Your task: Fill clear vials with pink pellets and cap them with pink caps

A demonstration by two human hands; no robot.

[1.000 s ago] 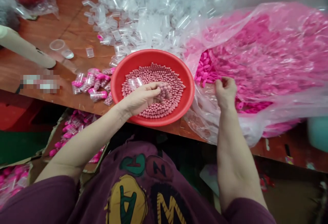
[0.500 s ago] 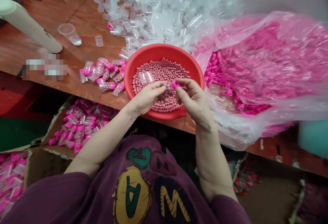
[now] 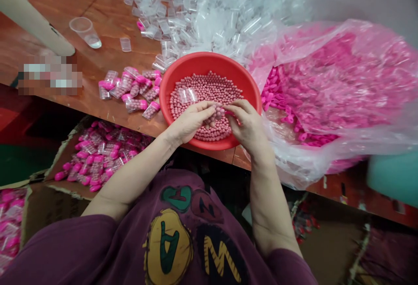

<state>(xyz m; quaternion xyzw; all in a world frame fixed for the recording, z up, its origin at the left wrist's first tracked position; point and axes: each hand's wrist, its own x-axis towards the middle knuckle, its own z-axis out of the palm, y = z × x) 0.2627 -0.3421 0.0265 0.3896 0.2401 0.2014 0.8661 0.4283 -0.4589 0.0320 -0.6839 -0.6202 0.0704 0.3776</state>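
Above the red basin (image 3: 170,76) of small pink beads (image 3: 209,82), my left hand (image 3: 189,122) is closed around a small clear tube filled with beads (image 3: 218,112). Close by on the right, my right hand (image 3: 250,124) pinches a bright pink cap (image 3: 230,112), mostly hidden by the fingers. The fingertips of both hands nearly meet at the tube's end; whether cap and tube touch, I cannot tell. Two clear tubes (image 3: 187,95) lie on the beads in the basin.
Filled, pink-capped tubes (image 3: 130,87) lie left of the basin, more in a cardboard box (image 3: 58,150) below. Behind is a heap of clear tubes (image 3: 202,11). At right, a plastic bag (image 3: 294,167) holds pink caps (image 3: 281,89). A clear cup (image 3: 85,32) lies tipped at left.
The pink cap, plainly visible at the tube's end before, now sits slightly lower and further right, mostly covered by my right fingers. My left hand still holds the tube. The view has shifted slightly.
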